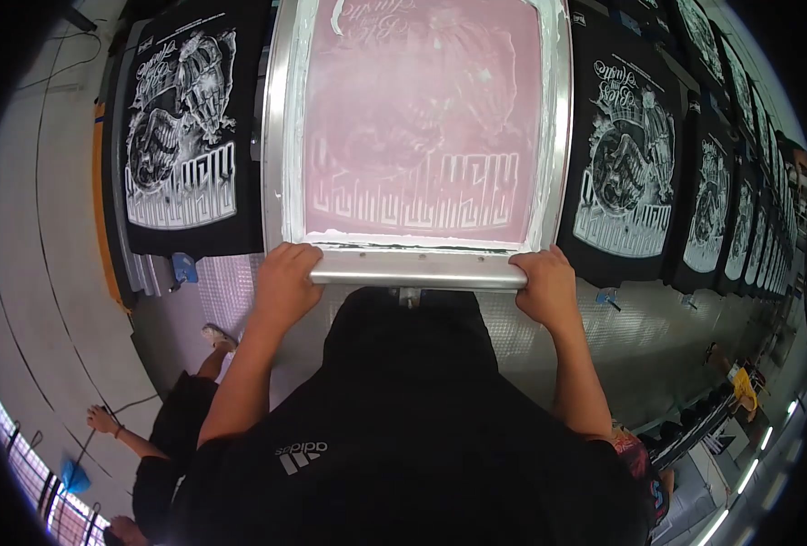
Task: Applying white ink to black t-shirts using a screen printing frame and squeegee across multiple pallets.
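A metal-framed printing screen with pink mesh lies in front of me, over the row of shirts. White ink lines its inner edges, and a pale mirrored design shows in the mesh. Across its near end runs a silver metal bar with small bolts. My left hand is closed round the left near corner, knuckles up. At the right near corner my right hand grips likewise. The undersides of both hands are hidden. Below the bar, a small metal clamp shows in front of my body.
A black printed shirt lies flat to the left of the screen. Another printed shirt lies close on the right, with a long row beyond. Blue clamps stick out below the shirts. A person in dark clothes is at my lower left.
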Tool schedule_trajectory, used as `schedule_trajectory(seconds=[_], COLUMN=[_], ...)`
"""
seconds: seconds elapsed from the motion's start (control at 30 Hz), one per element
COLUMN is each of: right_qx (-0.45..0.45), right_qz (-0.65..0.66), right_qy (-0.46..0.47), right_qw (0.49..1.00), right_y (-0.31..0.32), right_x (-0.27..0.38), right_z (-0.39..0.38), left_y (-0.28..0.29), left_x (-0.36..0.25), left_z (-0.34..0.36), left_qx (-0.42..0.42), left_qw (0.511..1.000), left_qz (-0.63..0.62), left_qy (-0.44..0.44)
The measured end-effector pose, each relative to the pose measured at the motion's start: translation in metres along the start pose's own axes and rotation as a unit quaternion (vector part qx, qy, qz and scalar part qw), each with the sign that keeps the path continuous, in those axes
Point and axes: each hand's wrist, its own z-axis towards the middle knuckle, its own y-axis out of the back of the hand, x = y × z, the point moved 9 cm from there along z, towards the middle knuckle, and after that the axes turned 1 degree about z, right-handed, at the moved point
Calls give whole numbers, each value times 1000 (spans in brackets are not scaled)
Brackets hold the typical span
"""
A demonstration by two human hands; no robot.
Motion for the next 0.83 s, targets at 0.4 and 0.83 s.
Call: schedule_trajectory(seconds=[0.4, 0.83], right_qx=[68, -126], right_qz=[-20, -105], right_qy=[16, 84], right_qw=[997, 983], right_y=[31, 157], right_x=[-17, -37], right_z=[78, 245], left_y=[17, 101], left_x=[26, 65], left_z=[85, 268], left_qx=[53, -121], left_qw=[998, 987], left_qz=[-8, 95], left_qy=[15, -47])
